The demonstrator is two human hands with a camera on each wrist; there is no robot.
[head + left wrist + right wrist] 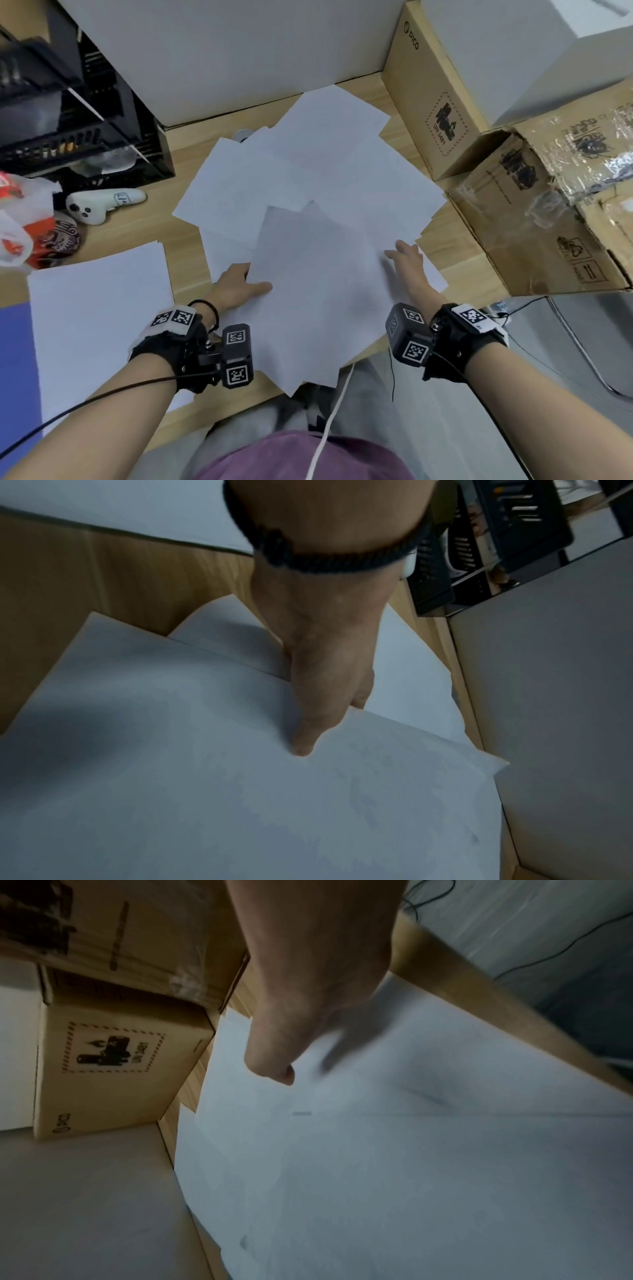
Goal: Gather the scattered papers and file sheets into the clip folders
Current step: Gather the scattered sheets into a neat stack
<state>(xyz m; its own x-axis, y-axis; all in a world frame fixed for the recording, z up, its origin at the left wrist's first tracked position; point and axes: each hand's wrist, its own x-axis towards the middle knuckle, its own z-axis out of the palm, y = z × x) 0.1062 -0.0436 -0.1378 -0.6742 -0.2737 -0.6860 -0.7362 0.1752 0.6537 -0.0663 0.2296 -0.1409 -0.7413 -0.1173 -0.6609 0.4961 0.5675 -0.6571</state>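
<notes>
Several loose white sheets (318, 178) lie fanned over the middle of the wooden desk (185, 246). A few sheets on top (318, 291) overhang the near edge. My left hand (251, 282) pinches their left edge, thumb (303, 739) on top and fingers hidden underneath. My right hand (400, 255) lies on the right side of the same sheets with straight fingers; it is blurred in the right wrist view (308, 1053). A squared stack of white paper (99, 308) rests on a blue folder (17, 349) at the left.
Cardboard boxes (534, 222) (428, 102) close off the right side. A black crate (85, 130), a white controller (102, 204) and a plastic bag (20, 219) sit at the left. A white partition (222, 51) stands behind. Cables hang near my lap.
</notes>
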